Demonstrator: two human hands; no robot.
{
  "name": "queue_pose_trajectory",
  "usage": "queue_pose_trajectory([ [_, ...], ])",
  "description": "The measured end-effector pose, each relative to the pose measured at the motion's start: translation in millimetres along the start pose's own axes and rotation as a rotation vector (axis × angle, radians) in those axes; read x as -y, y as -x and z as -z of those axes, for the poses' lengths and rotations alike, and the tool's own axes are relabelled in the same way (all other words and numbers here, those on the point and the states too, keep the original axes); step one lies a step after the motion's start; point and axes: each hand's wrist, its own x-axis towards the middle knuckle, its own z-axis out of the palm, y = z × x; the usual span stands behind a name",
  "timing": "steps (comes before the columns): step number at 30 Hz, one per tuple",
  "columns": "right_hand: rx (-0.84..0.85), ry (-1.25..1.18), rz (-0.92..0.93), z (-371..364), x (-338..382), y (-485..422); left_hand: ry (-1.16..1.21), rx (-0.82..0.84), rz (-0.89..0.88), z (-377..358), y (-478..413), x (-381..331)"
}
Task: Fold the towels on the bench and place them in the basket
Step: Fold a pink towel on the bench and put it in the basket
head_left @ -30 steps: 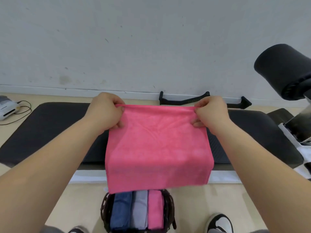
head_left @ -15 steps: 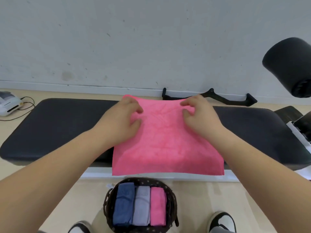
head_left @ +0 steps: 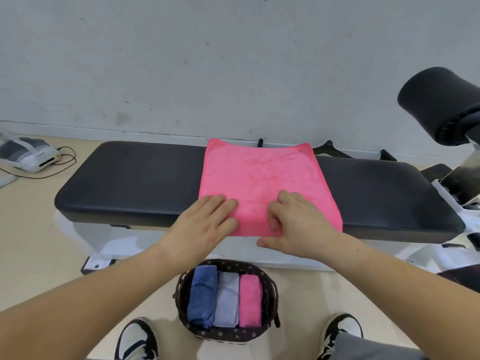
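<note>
A pink towel (head_left: 259, 175) lies spread flat across the middle of the black padded bench (head_left: 135, 183), its near edge hanging slightly over the front. My left hand (head_left: 205, 224) rests flat on the towel's near left part, fingers apart. My right hand (head_left: 293, 224) presses on the near right part with fingers curled and the thumb below the towel's front edge. On the floor below stands a dark woven basket (head_left: 271, 289) holding a folded blue towel (head_left: 202, 297), a grey towel (head_left: 227, 300) and a pink towel (head_left: 250, 301) side by side.
A wall stands right behind the bench. A black roller pad (head_left: 439, 105) juts out at the upper right above the bench's white frame (head_left: 452, 201). A white device with a cable (head_left: 31, 157) lies on the floor at left. My shoes (head_left: 137, 339) flank the basket.
The pink towel went from held up by its top corners to lying flat on the bench. Both hands slid from its far edge back to its near edge.
</note>
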Motion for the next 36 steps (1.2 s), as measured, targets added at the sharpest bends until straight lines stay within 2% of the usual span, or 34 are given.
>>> queue_pose_trajectory([
  [4, -0.069, 0.161, -0.001, -10.5, 5.0, 1.5, 0.071, -0.011, 0.002, 9.1, -0.7, 6.1],
  [9, -0.165, 0.358, -0.011, -26.3, 9.0, 2.3, 0.263, -0.089, 0.115, 31.5, -3.9, -0.9],
  [16, -0.351, 0.227, 0.094, -15.2, 3.5, 8.4, 0.338, -0.166, 0.290, 52.7, -5.3, 2.7],
  [20, -0.399, 0.135, 0.088, -2.6, 8.3, 13.9, 0.253, -0.005, 0.237, 44.2, -8.7, 0.7],
  [22, -0.371, 0.123, 0.088, 3.0, 11.6, 15.8, 0.193, 0.076, 0.189, 41.6, -14.0, -3.4],
  [24, -0.318, 0.154, 0.101, 8.5, 9.7, 17.6, 0.196, 0.115, 0.231, 45.4, -18.3, -3.6],
  [28, -0.115, 0.181, -0.032, 22.2, -10.2, 21.3, 0.414, 0.080, 0.462, 57.7, -16.1, 6.2],
  [33, -0.004, 0.044, -0.217, 51.0, -32.5, 30.2, 0.607, 0.177, 0.523, 74.5, -11.3, 25.9],
  [36, 0.076, -0.072, -0.273, 69.4, -42.7, 35.4, 0.778, 0.207, 0.649, 83.1, -14.9, 34.2],
])
